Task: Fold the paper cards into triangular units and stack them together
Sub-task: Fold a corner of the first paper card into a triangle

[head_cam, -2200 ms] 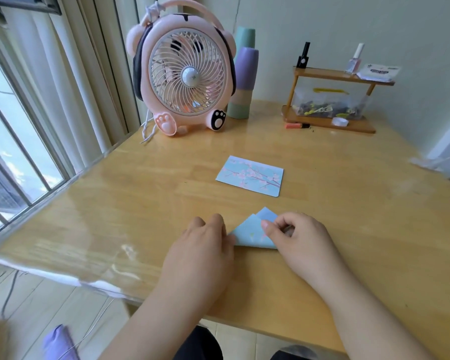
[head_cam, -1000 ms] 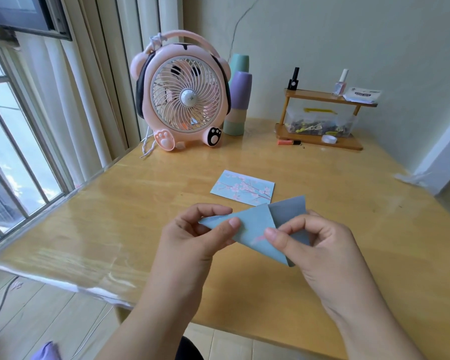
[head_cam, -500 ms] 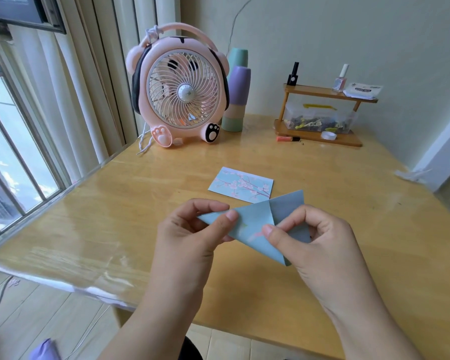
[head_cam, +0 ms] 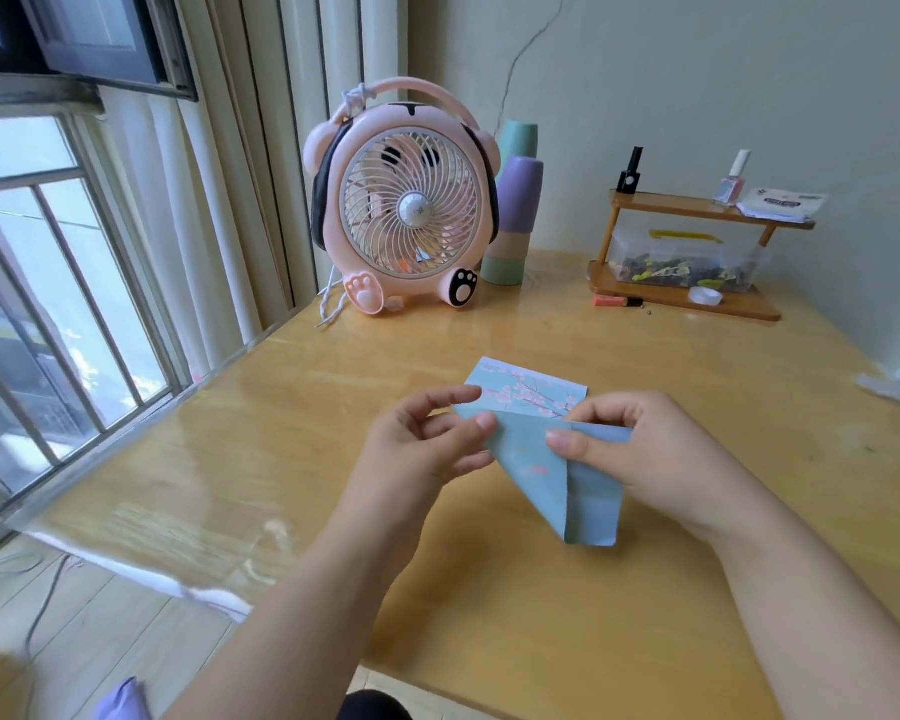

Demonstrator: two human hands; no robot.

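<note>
A light-blue folded card (head_cam: pixel 557 475) with a small pink blossom print hangs in the air above the wooden table (head_cam: pixel 292 459), its point aimed down and to the right. My left hand (head_cam: pixel 427 449) pinches its upper left corner between thumb and fingers. My right hand (head_cam: pixel 640 449) grips its upper right part, thumb on the front face. Behind them a flat blue card (head_cam: pixel 533 389) with pink blossom branches lies on the table, partly hidden by my fingers and the folded card.
A pink bear-shaped fan (head_cam: pixel 409 210) stands at the back, with stacked pastel cups (head_cam: pixel 513 210) beside it. A small wooden shelf (head_cam: pixel 697 257) with bottles and a clear box is at the back right. A window (head_cam: pixel 48 304) runs along the table's left edge.
The folded card was lifted off the table and has turned, so its long point now hangs down to the right. My hands have moved up, closer to the flat card.
</note>
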